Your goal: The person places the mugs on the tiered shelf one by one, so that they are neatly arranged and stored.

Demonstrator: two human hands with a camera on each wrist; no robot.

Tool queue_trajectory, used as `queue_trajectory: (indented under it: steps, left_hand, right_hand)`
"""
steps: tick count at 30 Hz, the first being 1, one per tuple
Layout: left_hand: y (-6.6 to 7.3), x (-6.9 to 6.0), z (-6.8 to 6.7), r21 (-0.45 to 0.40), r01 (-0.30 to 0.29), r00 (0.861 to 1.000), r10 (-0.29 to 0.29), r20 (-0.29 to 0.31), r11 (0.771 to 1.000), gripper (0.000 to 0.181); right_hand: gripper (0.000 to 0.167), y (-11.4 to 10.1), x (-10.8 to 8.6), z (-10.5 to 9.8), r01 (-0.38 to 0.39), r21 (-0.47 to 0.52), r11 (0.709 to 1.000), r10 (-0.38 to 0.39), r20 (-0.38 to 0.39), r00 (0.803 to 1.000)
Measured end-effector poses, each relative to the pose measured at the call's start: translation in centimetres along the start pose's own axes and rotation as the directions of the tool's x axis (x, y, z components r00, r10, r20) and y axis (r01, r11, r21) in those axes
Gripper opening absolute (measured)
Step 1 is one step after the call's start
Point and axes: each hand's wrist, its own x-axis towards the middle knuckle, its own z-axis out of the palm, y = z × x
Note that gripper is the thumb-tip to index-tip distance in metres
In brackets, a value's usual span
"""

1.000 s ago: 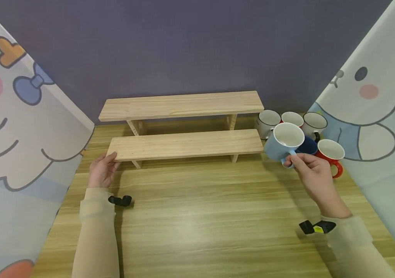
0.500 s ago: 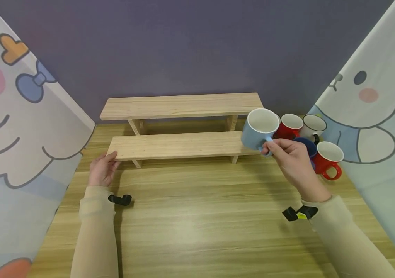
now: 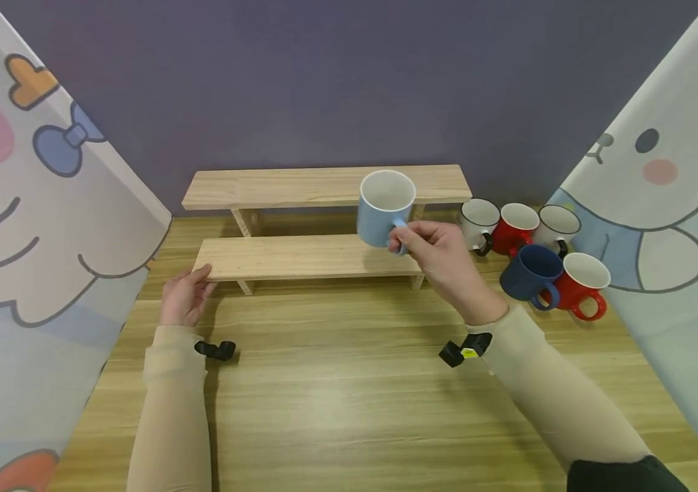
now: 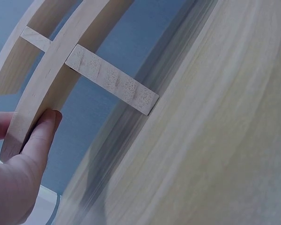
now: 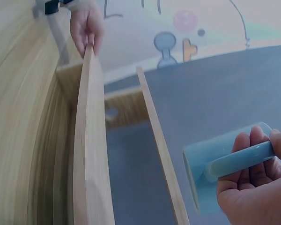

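Observation:
My right hand (image 3: 444, 263) grips the handle of a light blue mug (image 3: 380, 217), which is upright with a white inside. In the head view the mug overlaps both tiers of the wooden rack; the right wrist view shows it (image 5: 206, 161) apart from the boards. My left hand (image 3: 186, 297) pinches the left end of the lower shelf board (image 3: 300, 258), thumb on one face and fingers on the other, as the left wrist view shows at the board's end (image 4: 18, 136). The upper shelf board (image 3: 275, 188) runs behind it, untouched by either hand.
At the right stand several mugs: a navy one (image 3: 530, 272), a red one (image 3: 581, 281) in front, another red one (image 3: 515, 229), and white ones with dark rims (image 3: 478, 222). A dark wall (image 3: 337, 82) rises behind; printed panels (image 3: 656, 205) flank the wooden table (image 3: 324, 383).
My right hand has carried the light blue mug leftward from beside the other mugs to in front of the rack, uncovering the navy mug. The left hand keeps its hold on the lower board.

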Motion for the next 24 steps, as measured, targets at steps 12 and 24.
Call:
queue_trajectory:
  steps: [12,24]
  left_hand:
    - [0.2,0.2,0.3,0.009,0.018,1.0,-0.018,-0.017,1.0,0.051]
    - [0.1,0.0,0.1,0.027,0.008,1.0,-0.008,-0.025,1.0,0.038]
  right_hand:
    - [0.022,0.5,4.6,8.6,-0.021,0.008,1.0,0.02,0.079,0.997]
    - [0.021,0.6,8.8,16.1,-0.117,0.033,0.993,0.115,0.07,0.991]
